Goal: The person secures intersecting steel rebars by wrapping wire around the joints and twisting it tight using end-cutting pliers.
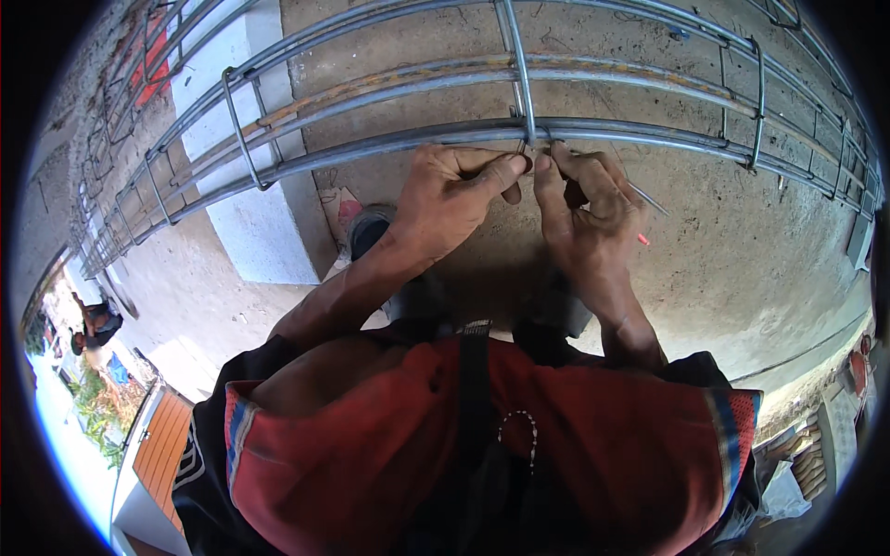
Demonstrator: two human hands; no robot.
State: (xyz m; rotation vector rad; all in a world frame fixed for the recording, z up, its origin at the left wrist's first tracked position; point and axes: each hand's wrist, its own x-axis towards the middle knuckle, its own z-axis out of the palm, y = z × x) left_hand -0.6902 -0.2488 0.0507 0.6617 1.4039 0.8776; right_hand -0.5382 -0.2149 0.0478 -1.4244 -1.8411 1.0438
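A long cage of steel rebar (399,141) runs across in front of me, its bars joined by square stirrups (525,69). Where one stirrup meets the nearest bar, both my hands work close together. My left hand (454,190) is closed, thumb and finger pinching a thin dark tie wire (520,148) just under the bar. My right hand (598,199) pinches right beside it, at the same joint; its fingertips hide what they grip. A thin metal rod (651,200) sticks out from behind the right fingers, and a small red tip (642,239) shows by the palm.
A white rectangular block (264,222) stands under the cage at left. My boot (369,227) is beside it on the concrete floor (732,269). Farther left a person (95,324) is near the opening. Stacked material (811,463) lies at lower right.
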